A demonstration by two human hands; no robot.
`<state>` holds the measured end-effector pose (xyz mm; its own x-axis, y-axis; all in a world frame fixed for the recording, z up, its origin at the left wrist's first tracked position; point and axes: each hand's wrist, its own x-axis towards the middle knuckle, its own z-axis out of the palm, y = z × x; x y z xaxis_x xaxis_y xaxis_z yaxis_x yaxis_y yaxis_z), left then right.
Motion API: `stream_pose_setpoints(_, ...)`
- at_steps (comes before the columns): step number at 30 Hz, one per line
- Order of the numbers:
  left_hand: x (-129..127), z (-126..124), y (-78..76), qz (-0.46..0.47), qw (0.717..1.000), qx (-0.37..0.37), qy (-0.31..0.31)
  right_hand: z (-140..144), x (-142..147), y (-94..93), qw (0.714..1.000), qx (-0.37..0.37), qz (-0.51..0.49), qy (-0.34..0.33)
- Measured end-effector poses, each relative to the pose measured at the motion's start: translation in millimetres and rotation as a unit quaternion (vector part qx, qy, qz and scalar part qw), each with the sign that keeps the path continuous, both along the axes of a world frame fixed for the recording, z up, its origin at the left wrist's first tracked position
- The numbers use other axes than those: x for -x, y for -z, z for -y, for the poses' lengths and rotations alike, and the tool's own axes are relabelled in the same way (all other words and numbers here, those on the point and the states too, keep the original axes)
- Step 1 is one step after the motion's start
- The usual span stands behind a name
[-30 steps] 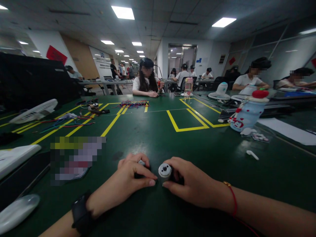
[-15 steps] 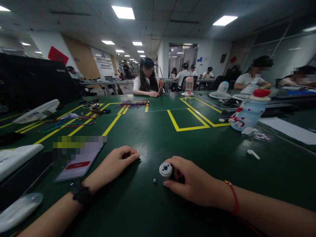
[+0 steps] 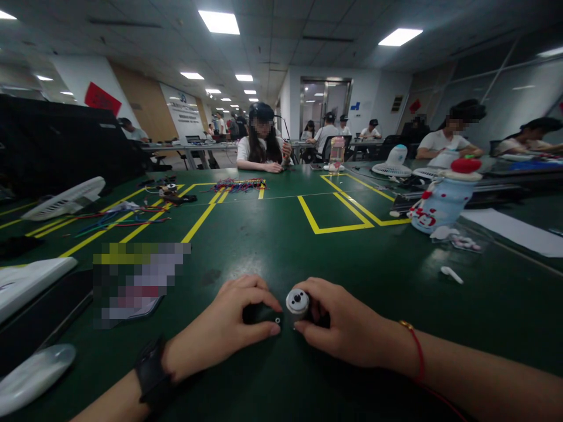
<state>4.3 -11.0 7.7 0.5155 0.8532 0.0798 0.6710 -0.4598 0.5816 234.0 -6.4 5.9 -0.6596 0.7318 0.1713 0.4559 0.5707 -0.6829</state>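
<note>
My right hand is closed around a silver cylindrical motor, held upright at the table. Its round end face points up and shows a dark centre and small holes. Just left of the motor lies a tiny metal ring-like part. The thumb and index finger of my left hand reach to either side of this part, with a gap between the fingertips. Whether they touch it I cannot tell. The other left fingers are curled behind and partly hidden.
A phone, a white mouse and a white fan lie on the left. Coloured wires are further back. On the right stand a blue bottle and a white earbud. Opposite sits a person.
My left hand has moved right and nearer, its thumb and index finger coming around the tiny part. The motor has shifted slightly right in my right hand.
</note>
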Motion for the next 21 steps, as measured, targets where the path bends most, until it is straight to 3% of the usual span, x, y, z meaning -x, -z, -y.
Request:
stream_pose_setpoints(4,-7,2,-2.1,0.071,0.997,-0.004,-0.023,0,1,2.5,1.0,-0.002,-0.001,0.0)
stream_pose_setpoints(9,-14,6,-11.4,0.148,0.983,-0.071,-0.081,-1,1,4.8,1.0,-0.014,0.007,-0.002)
stream_pose_setpoints(21,-24,12,-15.3,0.089,0.99,-0.099,-0.04,-1,3,5.8,0.999,-0.032,-0.005,-0.008)
